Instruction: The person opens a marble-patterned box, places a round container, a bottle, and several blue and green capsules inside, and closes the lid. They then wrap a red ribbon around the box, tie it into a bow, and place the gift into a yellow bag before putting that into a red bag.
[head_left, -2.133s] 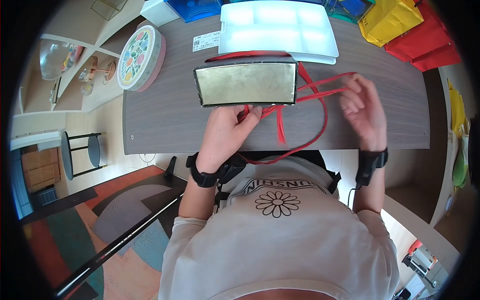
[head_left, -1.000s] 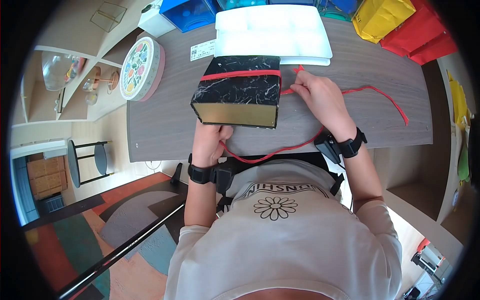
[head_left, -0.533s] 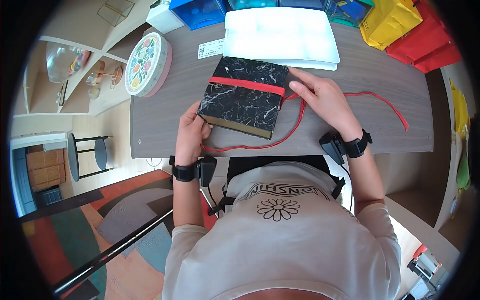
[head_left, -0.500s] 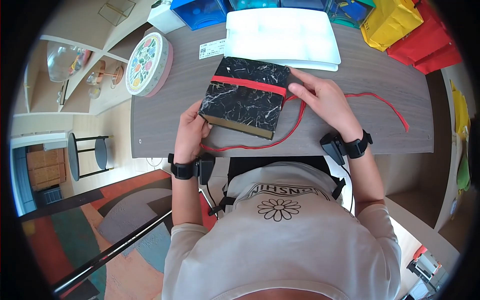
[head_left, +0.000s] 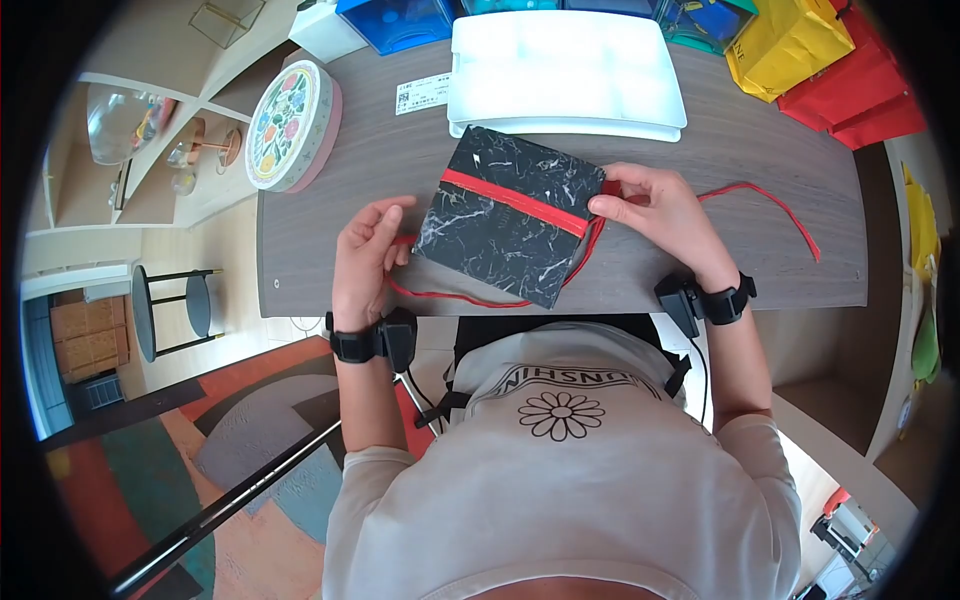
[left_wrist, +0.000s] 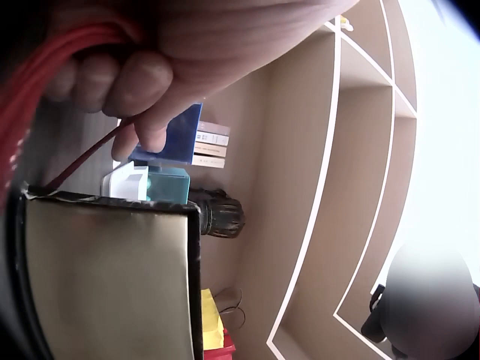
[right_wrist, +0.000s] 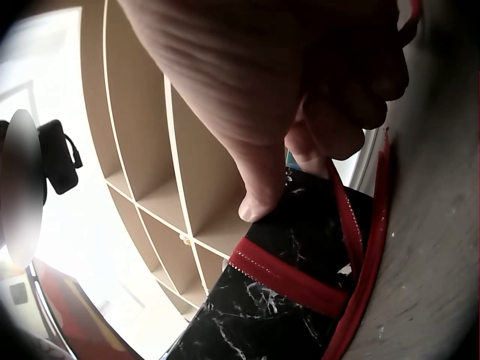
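A black marbled box [head_left: 480, 235] is tilted above the table, with a red ribbon [head_left: 515, 202] across its top face. My right hand [head_left: 665, 215] holds its right corner, thumb on top; in the right wrist view, ribbon [right_wrist: 347, 217] also passes through the curled fingers. Off the box's left edge, my left hand [head_left: 365, 260] pinches ribbon between thumb and finger. The left wrist view shows that strand [left_wrist: 86, 156] running to the box beside its gold side [left_wrist: 109, 277]. A loose ribbon loop hangs below the box in the head view.
Behind the box lies a white compartment tray [head_left: 565, 75], with blue bins [head_left: 400, 25] beyond. A round floral box [head_left: 290, 125] stands at the left, a paper label [head_left: 423, 94] near it. Yellow [head_left: 790, 50] and red bags [head_left: 860, 90] stand at the back right. A ribbon end [head_left: 775, 205] trails right.
The box first showed its gold side, then its marbled face, and has now turned clockwise and shifted right. My left hand has let go of its left corner and moved slightly away, pinching ribbon.
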